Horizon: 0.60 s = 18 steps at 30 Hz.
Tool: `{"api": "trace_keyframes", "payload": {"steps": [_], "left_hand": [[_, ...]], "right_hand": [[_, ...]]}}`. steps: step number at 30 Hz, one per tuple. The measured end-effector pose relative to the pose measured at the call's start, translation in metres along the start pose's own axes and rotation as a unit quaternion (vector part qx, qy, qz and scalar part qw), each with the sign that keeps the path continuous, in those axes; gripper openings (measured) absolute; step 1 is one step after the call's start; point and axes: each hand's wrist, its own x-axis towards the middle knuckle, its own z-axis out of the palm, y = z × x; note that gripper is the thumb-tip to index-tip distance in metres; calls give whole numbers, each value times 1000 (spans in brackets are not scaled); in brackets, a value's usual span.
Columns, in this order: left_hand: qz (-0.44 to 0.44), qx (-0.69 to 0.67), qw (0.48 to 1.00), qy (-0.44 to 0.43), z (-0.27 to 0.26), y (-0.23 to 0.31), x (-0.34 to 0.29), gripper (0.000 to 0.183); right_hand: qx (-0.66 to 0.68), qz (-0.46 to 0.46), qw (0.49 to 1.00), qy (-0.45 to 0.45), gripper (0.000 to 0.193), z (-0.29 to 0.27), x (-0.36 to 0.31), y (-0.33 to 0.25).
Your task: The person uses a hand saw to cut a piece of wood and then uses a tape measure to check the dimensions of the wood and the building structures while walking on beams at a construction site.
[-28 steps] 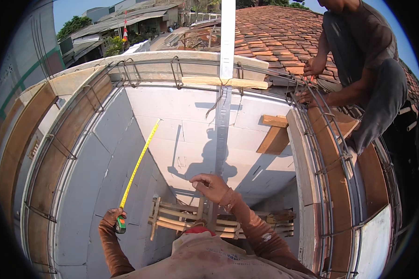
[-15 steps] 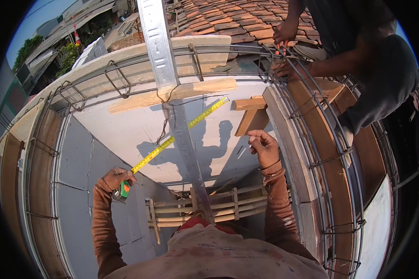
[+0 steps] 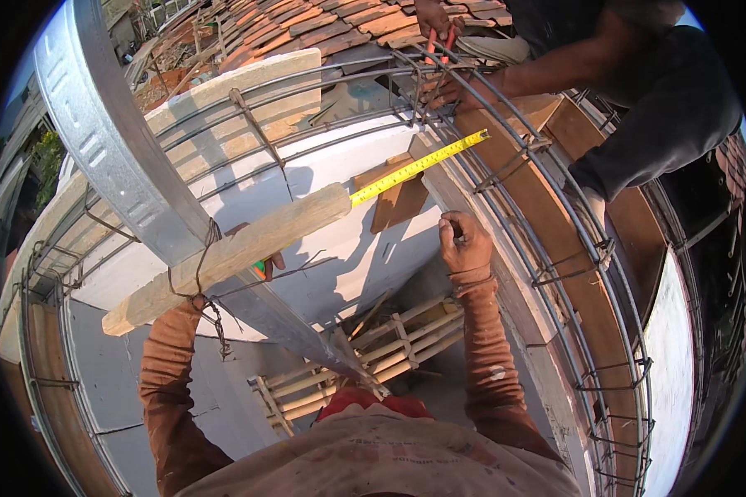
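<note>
My left hand [image 3: 275,262] is wrapped round a tape measure [image 3: 260,270], mostly hidden behind a wooden batten [image 3: 249,240] and a galvanised metal channel [image 3: 120,137]. The yellow tape blade [image 3: 423,166] sticks out past the batten's end, and its tip lies over the rebar at the right wall. Thin wire [image 3: 201,269] binds the batten across the channel. My right hand [image 3: 467,246] is raised below the blade, thumb and fingers pinched together; anything between them is too small to make out.
A co-worker's hands [image 3: 449,87] hold red-handled pliers [image 3: 436,48] at the rebar corner. Rebar cages [image 3: 547,240] and wooden formwork [image 3: 588,331] run along the right wall. Roof tiles [image 3: 307,33] lie beyond; a bamboo rack [image 3: 365,377] stands below.
My left hand has gone behind the batten and channel with the tape measure. The blade's tip has moved right to the rebar. My view has shifted, bringing the channel and batten closer.
</note>
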Motion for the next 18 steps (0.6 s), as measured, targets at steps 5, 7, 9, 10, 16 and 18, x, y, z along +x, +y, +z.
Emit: {"api": "trace_keyframes", "payload": {"steps": [5, 7, 9, 10, 16, 18], "left_hand": [[18, -31, 996, -83, 0, -3, 23, 21], [18, -37, 995, -95, 1, -2, 24, 21], [15, -44, 993, -104, 2, -7, 29, 20], [17, -49, 992, -112, 3, -8, 32, 20], [11, -63, 993, -104, -9, -10, 21, 22], [9, -69, 994, -90, -21, -15, 11, 22]], "right_hand": [[56, 136, 989, -30, 15, 16, 2, 14], [109, 221, 966, -73, 30, 34, 8, 5], [266, 262, 920, -116, 38, 47, 14, -35], [298, 282, 902, -130, 40, 50, 19, -51], [312, 304, 897, -72, 39, 91, 50, -55], [307, 304, 901, 37, 36, 94, 69, -33]]}}
